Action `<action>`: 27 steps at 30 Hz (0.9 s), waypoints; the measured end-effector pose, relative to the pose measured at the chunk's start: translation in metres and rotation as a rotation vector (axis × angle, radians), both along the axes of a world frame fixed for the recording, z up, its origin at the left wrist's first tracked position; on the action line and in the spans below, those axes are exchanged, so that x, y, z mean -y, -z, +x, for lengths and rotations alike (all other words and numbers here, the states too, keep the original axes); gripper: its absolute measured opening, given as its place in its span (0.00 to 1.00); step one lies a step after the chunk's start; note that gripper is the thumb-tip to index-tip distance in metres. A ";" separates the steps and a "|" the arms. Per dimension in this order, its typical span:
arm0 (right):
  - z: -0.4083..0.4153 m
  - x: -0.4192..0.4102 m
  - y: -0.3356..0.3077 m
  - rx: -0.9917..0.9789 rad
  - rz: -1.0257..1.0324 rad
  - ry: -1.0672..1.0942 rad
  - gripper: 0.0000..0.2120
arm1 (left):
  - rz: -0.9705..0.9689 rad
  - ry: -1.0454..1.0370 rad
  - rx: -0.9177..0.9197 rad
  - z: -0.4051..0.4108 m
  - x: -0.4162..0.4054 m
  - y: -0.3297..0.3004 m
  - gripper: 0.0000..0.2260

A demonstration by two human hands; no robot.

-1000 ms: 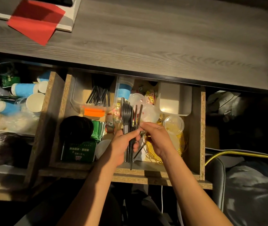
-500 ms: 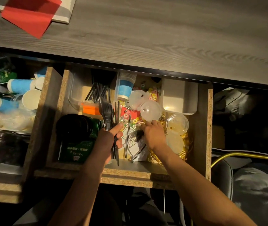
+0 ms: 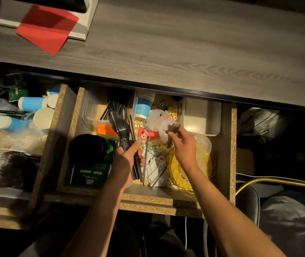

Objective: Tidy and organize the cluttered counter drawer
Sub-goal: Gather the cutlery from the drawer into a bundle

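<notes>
Below a grey wood-grain counter (image 3: 185,43), an open chipboard drawer (image 3: 224,154) holds a yellow wire basket (image 3: 177,175) and mixed clutter. Over it, the left hand (image 3: 125,160) has its grip clamped on a bundle of black plastic forks (image 3: 120,128); the right hand (image 3: 183,147) pinches a single fork (image 3: 173,129).

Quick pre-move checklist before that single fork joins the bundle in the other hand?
1. Right hand grips the single fork: ok.
2. Left hand holds the bundle of black forks: ok.
3. Fork tines point the same way as the bundle's: ok, both away from the person.
4. Gap between the hands free of raised items: ok.
5. Clear container has room for the bundle: cannot tell.
6. More loose forks left in the clutter: cannot tell.
</notes>
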State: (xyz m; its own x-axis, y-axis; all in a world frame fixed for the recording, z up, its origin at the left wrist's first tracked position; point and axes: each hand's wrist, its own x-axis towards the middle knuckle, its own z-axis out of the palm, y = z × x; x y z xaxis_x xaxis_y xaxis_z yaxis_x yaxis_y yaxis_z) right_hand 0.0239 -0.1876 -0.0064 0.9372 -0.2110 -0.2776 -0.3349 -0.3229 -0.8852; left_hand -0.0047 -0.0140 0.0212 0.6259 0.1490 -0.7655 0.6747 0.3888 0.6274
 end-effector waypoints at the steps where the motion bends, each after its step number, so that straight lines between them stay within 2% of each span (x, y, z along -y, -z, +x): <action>1: 0.000 0.000 -0.012 0.024 0.079 0.074 0.06 | -0.006 -0.009 0.002 0.001 0.003 -0.004 0.26; 4: -0.002 0.006 -0.042 0.039 0.305 0.235 0.06 | -0.044 0.041 0.036 0.004 0.013 -0.023 0.16; 7: -0.007 0.008 -0.069 -0.028 0.440 0.250 0.10 | -0.119 0.067 0.056 0.005 0.027 -0.041 0.10; 10: -0.013 0.007 -0.101 -0.129 0.599 0.181 0.11 | -0.169 0.080 0.055 0.006 0.043 -0.059 0.09; 12: -0.017 0.004 -0.121 -0.215 0.669 0.184 0.13 | -0.192 0.061 0.042 0.008 0.052 -0.072 0.12; 16: -0.021 0.003 -0.147 -0.167 0.678 0.270 0.14 | -0.180 0.108 0.043 0.010 0.069 -0.107 0.12; 18: -0.022 0.007 -0.158 -0.110 0.556 0.286 0.11 | -0.122 0.172 0.021 0.010 0.074 -0.118 0.12; 21: -0.023 0.017 -0.169 -0.093 0.377 0.274 0.08 | -0.093 0.257 -0.016 0.008 0.075 -0.125 0.24; 23: -0.023 0.021 -0.178 -0.151 0.408 0.286 0.11 | -0.100 0.297 -0.003 0.006 0.078 -0.133 0.25; 25: -0.024 0.024 -0.189 -0.247 0.532 0.264 0.12 | -0.151 0.314 0.050 0.005 0.082 -0.147 0.19; 27: -0.027 0.029 -0.197 -0.314 0.661 0.236 0.12 | -0.182 0.336 0.099 0.005 0.084 -0.157 0.18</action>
